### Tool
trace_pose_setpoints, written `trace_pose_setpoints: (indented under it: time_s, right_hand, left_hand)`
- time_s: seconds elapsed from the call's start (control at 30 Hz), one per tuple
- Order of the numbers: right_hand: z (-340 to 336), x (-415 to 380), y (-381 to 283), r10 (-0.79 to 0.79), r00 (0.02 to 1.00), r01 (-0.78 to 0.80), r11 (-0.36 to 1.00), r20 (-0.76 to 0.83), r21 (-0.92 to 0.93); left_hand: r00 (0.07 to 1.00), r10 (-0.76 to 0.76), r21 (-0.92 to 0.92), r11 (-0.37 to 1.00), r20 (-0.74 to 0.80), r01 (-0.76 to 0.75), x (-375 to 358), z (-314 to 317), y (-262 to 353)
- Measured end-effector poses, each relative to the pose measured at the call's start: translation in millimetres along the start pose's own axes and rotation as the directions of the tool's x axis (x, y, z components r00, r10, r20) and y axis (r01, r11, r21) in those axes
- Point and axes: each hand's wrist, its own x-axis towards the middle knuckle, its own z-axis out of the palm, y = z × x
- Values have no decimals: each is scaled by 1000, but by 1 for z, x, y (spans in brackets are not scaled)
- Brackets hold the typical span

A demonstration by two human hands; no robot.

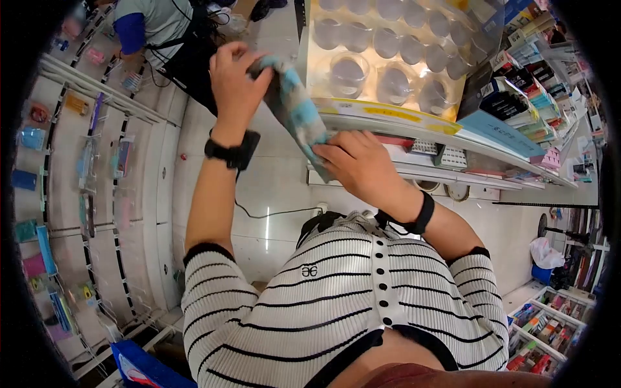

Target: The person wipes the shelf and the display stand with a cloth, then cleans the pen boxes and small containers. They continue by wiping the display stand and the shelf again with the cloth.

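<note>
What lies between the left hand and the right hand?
In the head view, a blue-and-grey cloth spans from the left hand to the right hand, gripped by both.

Lt-blue/grey striped cloth (301,111), long & narrow, diag. midair.

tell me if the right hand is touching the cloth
Touching. The head view shows the right hand pinching the cloth near its lower end.

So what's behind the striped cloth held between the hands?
Past the edges of the striped cloth, pale floor shows on the left and a yellow-edged shelf on the right; whatever lies directly behind it is covered.
</note>
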Motion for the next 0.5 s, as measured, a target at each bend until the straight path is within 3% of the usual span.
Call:
trace_pose_setpoints:
  time_s: [0.07,0.13,0.23,0.37,0.47,0.5]
  right_hand:
    - [16,23,-6,38,997,-41,998,-63,-46]
    - [25,45,-13,34,997,-37,998,-73,-43]
    - [38,71,-14,-9,996,1,996,-88,-91]
    - [68,78,-1,10,995,-39,955,-98,-293]
    - [73,79,0,27,998,-49,905,-59,-422]
    - [74,79,-2,38,999,-46,885,-25,-464]
  left_hand:
    - [997,77,64,995,-15,-76,21,21,-17]
    - [998,-21,-175,984,55,30,37,49,-34]
    - [996,26,-281,960,90,1,62,85,-47]
    - [974,170,-353,929,147,-109,72,135,-54]
    - [985,136,-390,917,103,-86,63,166,-55]
    - [976,127,-385,922,177,-50,62,165,-53]
